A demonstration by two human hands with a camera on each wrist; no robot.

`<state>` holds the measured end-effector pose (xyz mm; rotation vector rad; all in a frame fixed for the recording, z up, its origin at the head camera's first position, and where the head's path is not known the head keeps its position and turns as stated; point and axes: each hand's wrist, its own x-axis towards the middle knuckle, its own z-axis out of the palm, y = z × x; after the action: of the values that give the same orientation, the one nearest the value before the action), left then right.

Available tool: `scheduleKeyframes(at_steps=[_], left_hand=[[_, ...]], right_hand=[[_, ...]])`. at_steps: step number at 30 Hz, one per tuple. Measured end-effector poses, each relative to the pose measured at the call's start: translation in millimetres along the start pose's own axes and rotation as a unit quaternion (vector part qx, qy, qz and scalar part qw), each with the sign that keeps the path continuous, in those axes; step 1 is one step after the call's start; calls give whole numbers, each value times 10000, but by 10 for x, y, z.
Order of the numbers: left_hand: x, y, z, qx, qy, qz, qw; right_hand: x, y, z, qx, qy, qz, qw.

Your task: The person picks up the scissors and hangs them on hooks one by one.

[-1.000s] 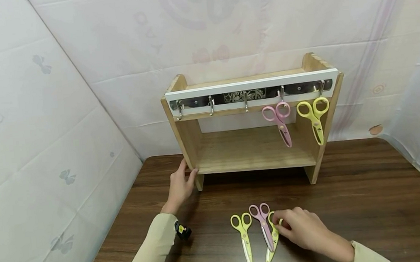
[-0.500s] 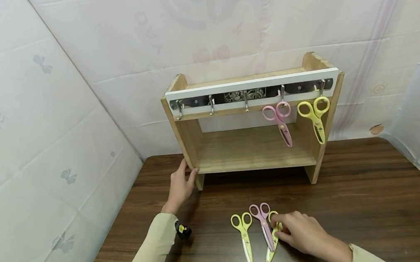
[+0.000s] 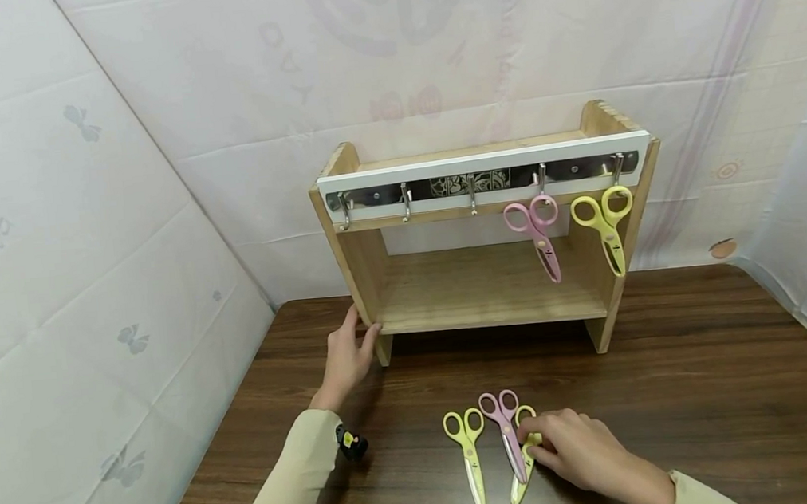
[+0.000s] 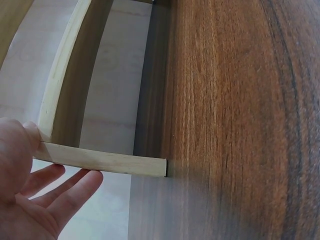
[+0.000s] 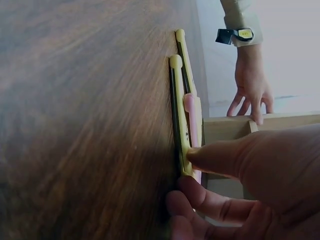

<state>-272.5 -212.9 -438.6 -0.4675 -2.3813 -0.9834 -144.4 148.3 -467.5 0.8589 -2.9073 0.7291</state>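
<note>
My left hand (image 3: 343,361) holds the lower left side panel of a wooden shelf rack (image 3: 493,284). In the left wrist view the thumb lies at the panel's front edge and the fingers press its outer face. My right hand (image 3: 585,448) pinches yellow scissors (image 3: 520,490) between thumb and fingertips near the handles, which the fingers partly hide. Across these scissors lies a pair of pink-purple scissors (image 3: 509,439). To the left, a second yellow pair (image 3: 472,464) lies flat on the table, blades toward me.
A white hook rail (image 3: 432,171) with several metal hooks runs along the rack's top front. Pink scissors (image 3: 544,248) and yellow scissors (image 3: 610,242) hang from its two right hooks. The brown wooden table (image 3: 710,385) meets patterned white cloth walls (image 3: 251,73).
My right hand's fingers have closed in slightly on the yellow scissors' handles, shifting a little down. The left hand, the rack and the hanging scissors stay in place.
</note>
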Motion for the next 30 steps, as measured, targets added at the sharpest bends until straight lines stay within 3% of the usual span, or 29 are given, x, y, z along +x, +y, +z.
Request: scheduleKeyframes(at_steps=[5, 16, 26, 30], left_hand=[[-3, -11, 2, -25, -6, -48, 10000], [5, 1, -1, 18, 2, -43, 10000], [8, -7, 2, -25, 2, -69, 10000], [4, -7, 5, -49, 1, -54, 10000]], right_hand=[[-3, 26, -7, -189, 71, -194, 9996], [-44, 90, -43, -379, 119, -176, 9991], [-41, 249, -147, -599, 242, -805, 9947], [-48, 330, -199, -656, 209, -830, 9942]])
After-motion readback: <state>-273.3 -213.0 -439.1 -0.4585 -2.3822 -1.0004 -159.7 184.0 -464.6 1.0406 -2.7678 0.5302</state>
